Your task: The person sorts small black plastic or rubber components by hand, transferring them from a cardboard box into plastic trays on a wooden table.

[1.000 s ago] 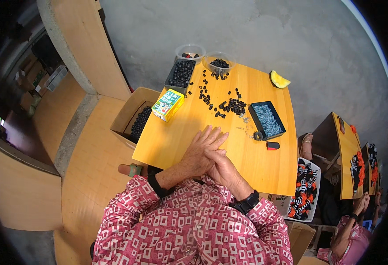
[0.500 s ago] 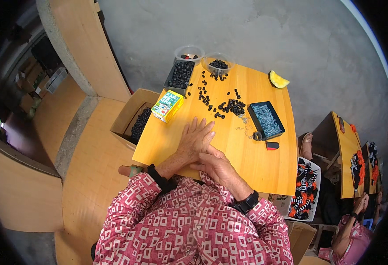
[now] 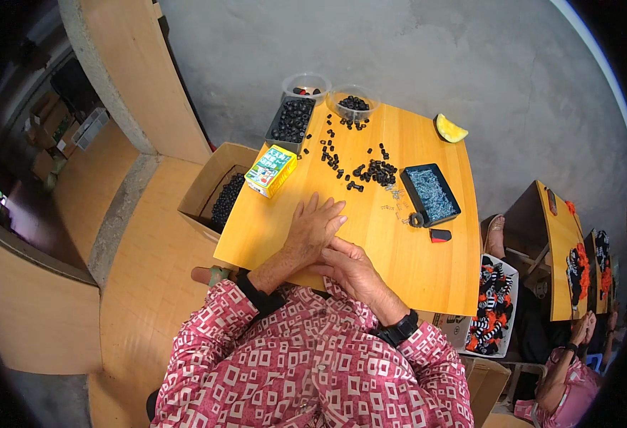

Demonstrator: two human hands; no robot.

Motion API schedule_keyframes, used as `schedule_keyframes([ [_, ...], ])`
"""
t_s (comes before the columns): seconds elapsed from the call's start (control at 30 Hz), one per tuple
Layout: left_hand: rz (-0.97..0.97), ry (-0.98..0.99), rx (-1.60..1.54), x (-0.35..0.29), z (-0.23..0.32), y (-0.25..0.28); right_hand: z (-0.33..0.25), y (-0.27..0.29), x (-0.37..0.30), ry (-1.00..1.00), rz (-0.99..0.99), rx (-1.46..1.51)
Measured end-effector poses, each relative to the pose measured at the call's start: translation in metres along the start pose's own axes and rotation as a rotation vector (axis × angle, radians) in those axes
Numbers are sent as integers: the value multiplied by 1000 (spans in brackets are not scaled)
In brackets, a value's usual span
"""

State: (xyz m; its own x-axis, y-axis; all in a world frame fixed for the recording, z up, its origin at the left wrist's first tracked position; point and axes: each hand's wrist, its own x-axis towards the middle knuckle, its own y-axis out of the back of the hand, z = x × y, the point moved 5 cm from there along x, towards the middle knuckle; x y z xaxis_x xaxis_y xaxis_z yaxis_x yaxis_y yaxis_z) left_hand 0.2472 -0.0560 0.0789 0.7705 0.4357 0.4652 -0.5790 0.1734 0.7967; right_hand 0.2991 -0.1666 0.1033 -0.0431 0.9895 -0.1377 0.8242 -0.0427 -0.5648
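My left hand lies back up over the near part of the wooden table, with its fingers stretched out and a little apart. My right hand presses against the thumb side of the left one, its fingers bent around that edge and partly hidden there. Neither hand shows any object in it. Beyond the fingers stands a yellow and green box. Farther off, a pile of small black plastic pieces is scattered over the table. To its right sits a black tray of small metal screws.
At the back are a dark bin of black parts, two clear bowls, one a bowl of black pieces, and a melon wedge. A cardboard box stands left; a white bin and another person's arm are right.
My hands stay together in nearly the same place. The left fingers have shifted slightly, and the right hand has turned a little against the left.
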Motion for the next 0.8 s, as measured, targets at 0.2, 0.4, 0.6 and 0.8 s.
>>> schedule_keyframes([
  [0.2,66,-162,89,1,24,18,8,8,0,25,81,-46],
  [0.4,-40,-142,29,-1,38,18,23,29,0,-37,98,-37],
  [0.6,-15,-99,10,0,33,13,7,8,-2,15,133,83],
  [0.8,-18,-55,-89,1,27,8,5,11,0,14,109,104],
])
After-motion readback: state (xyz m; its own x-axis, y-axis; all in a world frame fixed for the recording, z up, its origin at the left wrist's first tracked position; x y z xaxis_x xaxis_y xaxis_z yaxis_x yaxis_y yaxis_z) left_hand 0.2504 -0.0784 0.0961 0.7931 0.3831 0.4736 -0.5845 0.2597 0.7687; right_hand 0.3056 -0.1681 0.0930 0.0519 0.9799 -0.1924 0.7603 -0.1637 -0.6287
